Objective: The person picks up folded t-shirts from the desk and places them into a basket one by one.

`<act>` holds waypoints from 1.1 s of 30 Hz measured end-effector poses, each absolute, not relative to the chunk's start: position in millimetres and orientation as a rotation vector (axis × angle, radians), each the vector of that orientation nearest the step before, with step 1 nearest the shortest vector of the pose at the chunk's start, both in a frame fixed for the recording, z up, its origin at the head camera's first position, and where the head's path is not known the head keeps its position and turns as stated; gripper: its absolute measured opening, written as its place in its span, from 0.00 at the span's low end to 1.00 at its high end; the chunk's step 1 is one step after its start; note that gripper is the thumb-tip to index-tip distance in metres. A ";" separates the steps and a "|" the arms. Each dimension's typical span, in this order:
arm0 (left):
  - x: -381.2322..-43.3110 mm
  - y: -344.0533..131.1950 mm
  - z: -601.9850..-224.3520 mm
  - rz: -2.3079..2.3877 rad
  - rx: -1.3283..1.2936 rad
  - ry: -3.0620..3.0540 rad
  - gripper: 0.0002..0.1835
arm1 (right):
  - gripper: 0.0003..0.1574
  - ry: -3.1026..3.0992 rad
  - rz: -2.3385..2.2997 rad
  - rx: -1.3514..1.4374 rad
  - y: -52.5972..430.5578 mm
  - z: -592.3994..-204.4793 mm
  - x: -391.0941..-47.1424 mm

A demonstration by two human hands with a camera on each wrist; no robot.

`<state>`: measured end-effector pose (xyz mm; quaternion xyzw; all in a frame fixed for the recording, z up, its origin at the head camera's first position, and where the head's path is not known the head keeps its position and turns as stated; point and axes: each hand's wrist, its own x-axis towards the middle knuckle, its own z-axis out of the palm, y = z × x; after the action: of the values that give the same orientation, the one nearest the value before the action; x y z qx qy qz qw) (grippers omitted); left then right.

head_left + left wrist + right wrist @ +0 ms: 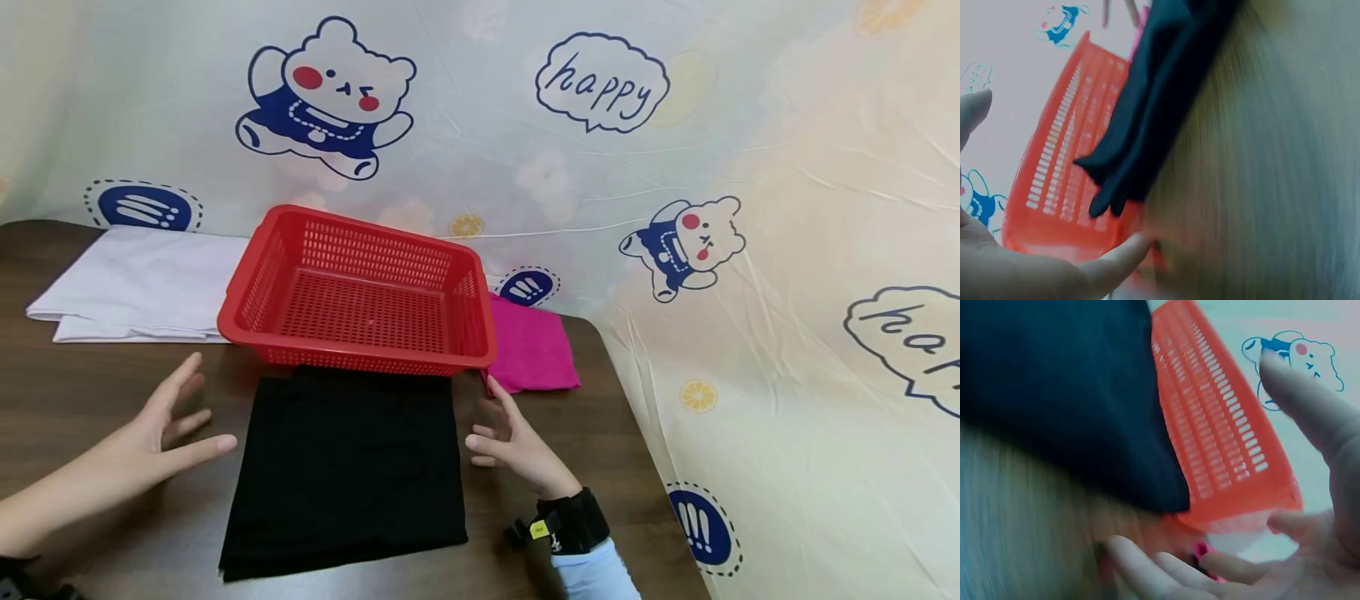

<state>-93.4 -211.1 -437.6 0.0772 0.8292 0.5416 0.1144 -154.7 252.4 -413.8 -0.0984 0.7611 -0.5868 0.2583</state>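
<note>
A folded black cloth [348, 475] lies in front of the red basket [360, 358], its far edge close against the basket's front. To its left my left hand [153, 437] hovers with fingers spread, apart from the cloth. My right hand [521, 446] is on the other side, also apart from it, thumb and fingers extended and holding nothing. In the left wrist view the black cloth [1154, 94] shows loose folds beside the basket [1066, 144]. The right wrist view has the cloth [1072, 406] at upper left, blurred, with the fingers below and right of it.
A folded white cloth [150, 283] lies left of the basket, and a bright pink cloth [528, 346] lies at its right, partly hidden behind it. The brown wooden table [600, 467] ends at the right along a printed curtain [787, 208], which also hangs behind.
</note>
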 end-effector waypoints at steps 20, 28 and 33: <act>-121.5 -195.7 -449.3 1.905 0.009 1.368 0.45 | 0.33 1.366 -1.764 0.016 247.2 -432.1 -173.8; -130.9 -186.2 -456.5 2.000 0.076 1.222 0.22 | 0.20 1.290 -1.724 -0.027 227.6 -437.1 -175.2; -133.1 -176.3 -456.6 2.018 0.111 1.158 0.15 | 0.21 1.283 -1.727 -0.060 212.7 -442.7 -176.7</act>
<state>-133.1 -176.3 -456.6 0.0437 0.4568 0.7959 0.3950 -176.7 212.7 -442.7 -0.0244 0.5246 -0.7062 0.4748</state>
